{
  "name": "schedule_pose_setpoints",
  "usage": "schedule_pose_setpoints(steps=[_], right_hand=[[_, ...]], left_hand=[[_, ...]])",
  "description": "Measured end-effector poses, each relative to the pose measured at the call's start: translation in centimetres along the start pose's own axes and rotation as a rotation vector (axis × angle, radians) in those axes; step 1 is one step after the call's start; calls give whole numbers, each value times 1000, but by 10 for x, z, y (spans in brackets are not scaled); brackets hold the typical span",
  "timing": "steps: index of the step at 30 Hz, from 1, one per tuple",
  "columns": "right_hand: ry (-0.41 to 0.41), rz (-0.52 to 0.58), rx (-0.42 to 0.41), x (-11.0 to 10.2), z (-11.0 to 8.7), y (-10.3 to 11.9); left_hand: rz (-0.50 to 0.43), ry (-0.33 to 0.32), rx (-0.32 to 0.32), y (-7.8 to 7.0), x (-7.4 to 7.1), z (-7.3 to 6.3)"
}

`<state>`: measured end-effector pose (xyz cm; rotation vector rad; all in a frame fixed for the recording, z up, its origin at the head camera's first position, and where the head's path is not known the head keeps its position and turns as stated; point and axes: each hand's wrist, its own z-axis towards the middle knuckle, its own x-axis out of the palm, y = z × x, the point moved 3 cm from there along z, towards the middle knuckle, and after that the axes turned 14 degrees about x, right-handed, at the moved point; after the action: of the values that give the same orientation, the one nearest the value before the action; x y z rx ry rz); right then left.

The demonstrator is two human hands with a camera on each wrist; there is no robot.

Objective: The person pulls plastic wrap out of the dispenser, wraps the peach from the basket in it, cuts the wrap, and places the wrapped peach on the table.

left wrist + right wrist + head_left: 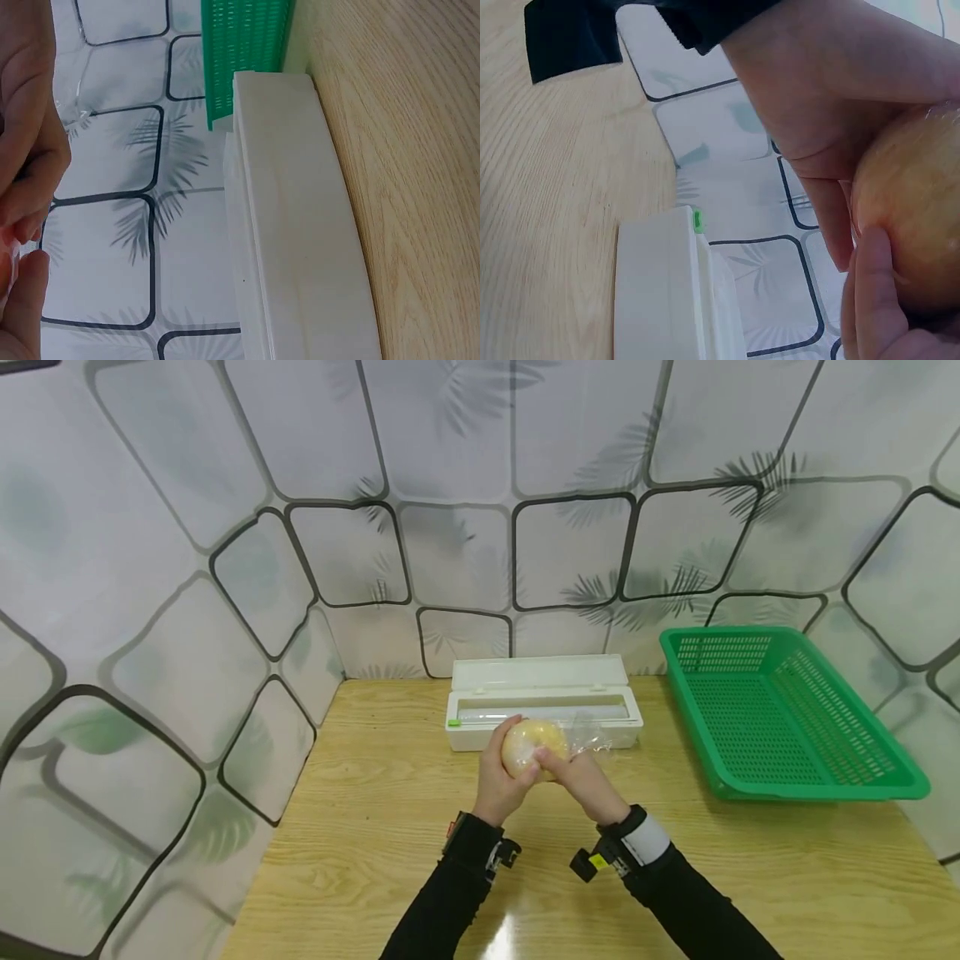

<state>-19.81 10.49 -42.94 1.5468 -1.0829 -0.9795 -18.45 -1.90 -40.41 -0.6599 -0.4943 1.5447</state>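
A round yellow fruit in clear cling film is held up between both hands, in front of the white cling film box. My left hand curls round its left side, palm against it in the right wrist view. From the right, my right hand grips it, thumb on its near face; right-hand fingers press its lower side. Loose film sticks out beyond the right hand. In the left wrist view only an edge of the fruit shows between the fingers.
The white cling film box stands at the back of the wooden table, lid raised, film roll inside and a green slider at its left end. A green plastic basket is at the back right. A patterned sheet surrounds the table's back and sides.
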Motion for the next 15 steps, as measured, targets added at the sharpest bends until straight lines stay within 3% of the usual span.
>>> schedule_pose_setpoints(steps=[7, 11, 15], right_hand=[[-176, -146, -115, 1, 3, -3], [-217, -199, -143, 0, 3, -1], [-222, -205, -153, 0, -4, 11]], left_hand=[[22, -46, -9, 1, 4, -3], [48, -3, 24, 10, 6, -7], [169, 82, 68, 28, 10, -14]])
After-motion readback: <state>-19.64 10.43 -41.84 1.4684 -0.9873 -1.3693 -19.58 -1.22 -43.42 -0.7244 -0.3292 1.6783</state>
